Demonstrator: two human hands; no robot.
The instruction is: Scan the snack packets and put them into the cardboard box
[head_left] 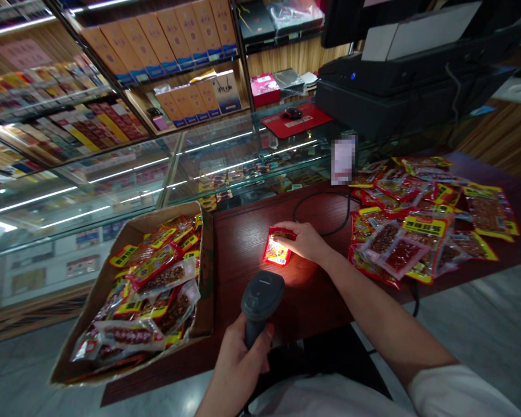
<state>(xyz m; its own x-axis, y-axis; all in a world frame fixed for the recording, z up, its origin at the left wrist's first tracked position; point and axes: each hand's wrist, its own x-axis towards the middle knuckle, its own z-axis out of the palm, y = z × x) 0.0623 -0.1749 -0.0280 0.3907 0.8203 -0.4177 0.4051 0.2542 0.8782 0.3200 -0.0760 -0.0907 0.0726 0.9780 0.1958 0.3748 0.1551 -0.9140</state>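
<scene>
My left hand (242, 362) is wrapped round the handle of a barcode scanner (264, 289). Red light from the scanner falls on a small red and yellow snack packet (278, 250) on the dark wooden table (238, 231). The fingers of my right hand (303, 240) grip that packet by its upper right part. On the left, a cardboard box (207, 278) holds many snack packets (156, 255). To the right of my right arm lies a loose pile of snack packets (425, 231), mostly red and yellow.
Behind the table runs a glass display counter (173, 168) with lit shelves. A red mouse pad (295, 121) with a mouse (292, 113) lies on it, beside a black cash register (364, 92). A black cable (297, 202) loops across the table. Boxed goods (156, 43) fill the back shelves.
</scene>
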